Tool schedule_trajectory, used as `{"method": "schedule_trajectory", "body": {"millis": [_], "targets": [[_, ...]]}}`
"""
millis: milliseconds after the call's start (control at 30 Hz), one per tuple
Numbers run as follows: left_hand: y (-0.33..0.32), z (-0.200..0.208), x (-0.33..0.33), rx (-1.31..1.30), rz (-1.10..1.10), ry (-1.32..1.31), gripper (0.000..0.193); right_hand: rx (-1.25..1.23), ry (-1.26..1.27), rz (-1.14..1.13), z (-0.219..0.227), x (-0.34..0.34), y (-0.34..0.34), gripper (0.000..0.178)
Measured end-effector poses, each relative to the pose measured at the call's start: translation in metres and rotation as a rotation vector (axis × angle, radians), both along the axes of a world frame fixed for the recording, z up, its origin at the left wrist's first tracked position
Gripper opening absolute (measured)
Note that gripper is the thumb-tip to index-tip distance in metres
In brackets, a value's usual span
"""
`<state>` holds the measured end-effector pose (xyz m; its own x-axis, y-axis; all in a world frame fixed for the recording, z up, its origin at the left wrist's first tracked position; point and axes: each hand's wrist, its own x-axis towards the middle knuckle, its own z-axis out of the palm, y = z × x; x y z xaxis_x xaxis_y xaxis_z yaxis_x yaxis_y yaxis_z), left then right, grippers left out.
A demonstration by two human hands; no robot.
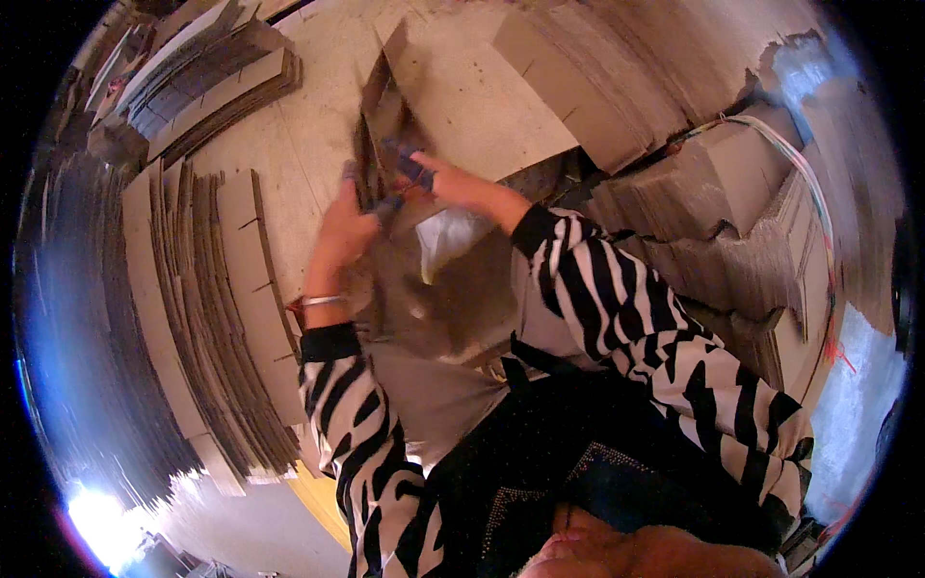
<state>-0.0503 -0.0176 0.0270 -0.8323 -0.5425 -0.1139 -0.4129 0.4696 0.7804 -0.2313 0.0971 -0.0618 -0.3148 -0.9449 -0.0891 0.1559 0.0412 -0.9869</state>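
A folded strip of brown cardboard (387,120) stands on edge in front of me, smeared by motion. My left hand (347,229) grips its near left part, with the thumb pointing inward. From the right, my right hand (445,179) closes on the near end of the same piece. Dark wrappings cover some fingertips on both hands. Which fingers press on which face of the cardboard is too blurred to tell. Below my hands, a whitish scrap (445,239) shows in the shaded gap between the table edge and my lap.
The pale wooden table (472,91) carries stacked cardboard pieces (226,106) at the far left and a larger stack (588,82) at the far right. Slotted cardboard strips (207,308) stand packed on my left. Cardboard bundles (703,207) and a looped cord (814,183) are on my right.
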Motion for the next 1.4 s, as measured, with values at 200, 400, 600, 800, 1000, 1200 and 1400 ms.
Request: {"method": "schedule_trajectory", "body": {"millis": [200, 400, 600, 800, 1000, 1200, 1400], "targets": [[-0.001, -0.011, 0.015, -0.242, 0.112, 0.036, 0.066, 0.045, 0.769, -0.151, 0.076, -0.025, 0.046, 0.029], [-0.006, 0.048, 0.051, -0.298, 0.181, 0.489, 0.058, 1.053, 1.657, -0.641, 0.037, -0.156, 0.157, 0.056], [-0.006, 0.129, 0.152, -0.835, 0.616, 0.254, 0.052, 0.959, 1.523, -0.791, 0.016, -0.205, 0.181, 0.039], [-0.006, 0.167, 0.309, -1.336, 0.674, -0.547, 0.047, 0.578, 1.327, -0.85, 0.006, -0.159, 0.127, 0.031], [-0.054, 0.076, 0.328, -1.049, 0.582, -0.732, 0.043, 0.414, 1.295, -0.832, 0.068, -0.154, 0.136, 0.025], [-0.053, 0.088, 0.256, -0.968, 0.586, -0.326, 0.048, 0.312, 1.268, -0.591, 0.106, -0.117, 0.106, 0.034], [-0.046, -0.014, 0.119, -0.969, 0.537, -0.053, 0.04, 0.184, 1.282, -0.45, 0.143, -0.053, 0.064, 0.032]]}}
